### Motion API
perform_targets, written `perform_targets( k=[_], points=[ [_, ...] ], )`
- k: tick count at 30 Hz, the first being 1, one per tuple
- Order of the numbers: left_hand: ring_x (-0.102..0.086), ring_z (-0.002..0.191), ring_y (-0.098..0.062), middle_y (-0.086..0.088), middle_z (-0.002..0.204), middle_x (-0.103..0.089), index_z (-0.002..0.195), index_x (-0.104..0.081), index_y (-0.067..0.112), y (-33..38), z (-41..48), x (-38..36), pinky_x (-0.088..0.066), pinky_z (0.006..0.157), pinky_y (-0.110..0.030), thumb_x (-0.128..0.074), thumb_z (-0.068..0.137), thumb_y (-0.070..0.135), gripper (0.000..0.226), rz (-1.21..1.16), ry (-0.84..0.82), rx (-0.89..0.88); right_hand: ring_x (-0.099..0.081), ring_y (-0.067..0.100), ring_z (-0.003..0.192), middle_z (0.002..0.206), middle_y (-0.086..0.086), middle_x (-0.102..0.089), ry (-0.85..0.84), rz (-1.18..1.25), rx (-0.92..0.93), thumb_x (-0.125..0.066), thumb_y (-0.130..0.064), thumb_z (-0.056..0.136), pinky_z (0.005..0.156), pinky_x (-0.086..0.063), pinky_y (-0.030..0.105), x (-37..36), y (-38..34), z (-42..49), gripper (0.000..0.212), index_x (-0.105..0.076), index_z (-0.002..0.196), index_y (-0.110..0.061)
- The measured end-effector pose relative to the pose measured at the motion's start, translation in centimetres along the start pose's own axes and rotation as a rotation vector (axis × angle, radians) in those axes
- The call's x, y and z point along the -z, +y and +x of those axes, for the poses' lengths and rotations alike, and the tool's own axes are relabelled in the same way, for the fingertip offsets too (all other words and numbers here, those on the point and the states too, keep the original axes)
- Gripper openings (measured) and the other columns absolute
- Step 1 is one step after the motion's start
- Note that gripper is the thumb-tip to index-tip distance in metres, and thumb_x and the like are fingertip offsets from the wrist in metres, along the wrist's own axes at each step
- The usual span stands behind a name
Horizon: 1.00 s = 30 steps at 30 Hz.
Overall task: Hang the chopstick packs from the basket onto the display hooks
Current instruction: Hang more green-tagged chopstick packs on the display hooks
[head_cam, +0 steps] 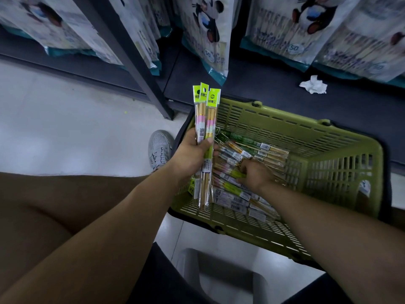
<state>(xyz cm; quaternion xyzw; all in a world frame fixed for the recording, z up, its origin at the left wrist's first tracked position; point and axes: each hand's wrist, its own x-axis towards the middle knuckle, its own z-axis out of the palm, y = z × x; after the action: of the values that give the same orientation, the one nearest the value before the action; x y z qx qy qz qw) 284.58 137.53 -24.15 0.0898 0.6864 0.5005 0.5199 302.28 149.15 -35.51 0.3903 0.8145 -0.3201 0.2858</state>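
- On the left, a grey shoe (158,148) is resting on the pale floor, just beside the basket's near-left corner.
- Next to it, the left hand (195,152) is gripping three chopstick packs (206,119) as a bunch, with thumb and fingers wrapped round their middle. Their long axis is pointing away from the person, and the bright green header cards are fanning out at the far end, towards the shelf.
- Lower down, the loose packs (247,150) are lying flat in the green basket (328,137). They are running roughly crosswise to the held bunch, and several have their header ends towards the left hand.
- Right of the bunch, the right hand (256,174) is reaching down into that pile with its fingertips on a green-labelled pack. I cannot tell whether it is pinching the pack or only touching it.
- The right hand is plainly the nearer one to the pile, so I judge the next pick is falling to it, with the pack being swung a quarter turn to line up with the bunch.
- No display hooks are showing; only large panda-printed bags (210,29) are hanging above the dark shelf, where a crumpled tissue (313,84) is lying at the right.
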Motion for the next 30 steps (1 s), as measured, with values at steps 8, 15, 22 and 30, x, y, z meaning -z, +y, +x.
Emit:
perform_targets(
  k=[8, 15, 22, 30],
  points=[
    [-0.073, 0.079, -0.007, -0.003, 0.098, -0.072, 0.138, -0.047, 0.017, -0.2, 0.0, 0.1, -0.06, 0.074, -0.037, -0.05, 0.109, 0.02, 0.029, 0.062, 0.02, 0.0, -0.061, 0.032, 0.113, 0.132, 0.013, -0.062, 0.011, 0.012, 0.012, -0.072, -0.039, 0.094, 0.078, -0.042, 0.031, -0.3, 0.4, 0.2, 0.051, -0.058, 0.137, -0.017],
    [-0.074, 0.074, -0.007, -0.003, 0.094, -0.071, 0.139, -0.047, 0.007, 0.2, -0.2, -0.5, -0.061, 0.062, -0.026, -0.049, 0.109, 0.018, 0.032, -0.002, 0.023, 0.053, -0.057, 0.023, 0.07, 0.075, -0.002, -0.054, 0.08, 0.253, 0.011, -0.077, -0.027, 0.09, 0.056, -0.037, 0.026, 2.2, 0.9, -0.5, 0.03, -0.05, 0.076, -0.027],
    [-0.069, 0.106, -0.028, -0.011, 0.107, -0.07, 0.142, -0.05, 0.003, 1.1, -0.9, -0.9, -0.055, 0.091, -0.048, -0.053, 0.106, 0.012, 0.037, -0.072, 0.015, 0.113, -0.07, 0.021, 0.079, 0.092, 0.01, -0.077, 0.109, 0.644, 0.212, -0.086, -0.017, 0.08, 0.073, -0.053, 0.033, 8.3, -1.0, -4.3, 0.024, -0.07, 0.096, -0.007],
    [-0.073, 0.109, -0.028, -0.01, 0.121, -0.075, 0.133, -0.06, 0.015, 3.5, -2.5, -4.3, -0.061, 0.085, -0.041, -0.052, 0.106, 0.012, 0.028, -0.152, -0.135, 0.035, -0.058, 0.007, 0.044, 0.064, -0.003, -0.07, 0.17, 0.911, 0.263, -0.083, -0.016, 0.084, 0.044, -0.05, 0.022, 14.0, -5.0, -8.6, 0.019, -0.072, 0.097, -0.009]
  ],
)
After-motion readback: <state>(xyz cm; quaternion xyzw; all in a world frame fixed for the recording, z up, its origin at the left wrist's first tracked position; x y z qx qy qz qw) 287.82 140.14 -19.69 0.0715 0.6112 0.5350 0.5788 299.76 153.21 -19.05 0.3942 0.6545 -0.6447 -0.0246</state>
